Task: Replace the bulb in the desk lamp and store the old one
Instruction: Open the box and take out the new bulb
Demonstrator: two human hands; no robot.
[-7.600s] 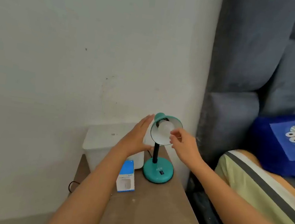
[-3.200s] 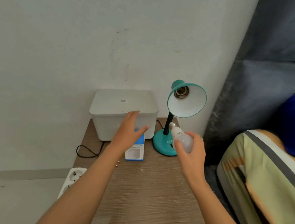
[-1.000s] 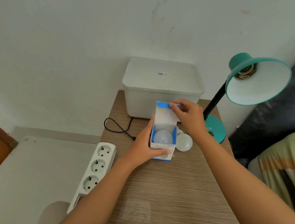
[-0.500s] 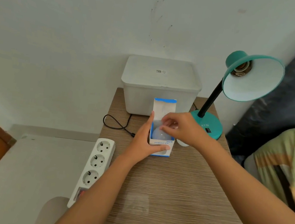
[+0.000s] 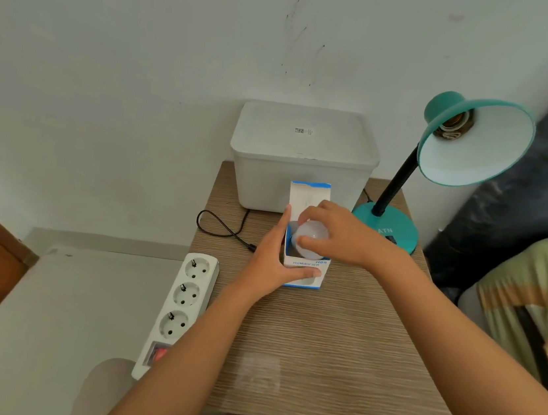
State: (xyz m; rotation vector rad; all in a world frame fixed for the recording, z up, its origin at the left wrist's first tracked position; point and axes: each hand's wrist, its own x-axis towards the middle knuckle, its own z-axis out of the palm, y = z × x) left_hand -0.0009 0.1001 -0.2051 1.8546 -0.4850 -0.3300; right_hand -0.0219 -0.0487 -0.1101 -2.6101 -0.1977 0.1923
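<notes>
Hands: our left hand (image 5: 271, 262) grips the small box (image 5: 304, 272); our right hand (image 5: 340, 234) pinches a white bulb (image 5: 309, 242) at its open top.
Tabletop (image 5: 318, 343): box standing mid-surface.
Behind: lidded white bin (image 5: 303, 155); teal desk lamp (image 5: 443, 166), socket bare.

A bedroom at home: a small wooden bedside table (image 5: 317, 350) under the hands, a desk lamp (image 5: 473, 145) beyond the right hand (image 5: 341, 236), bedding (image 5: 531, 290) further right.
</notes>
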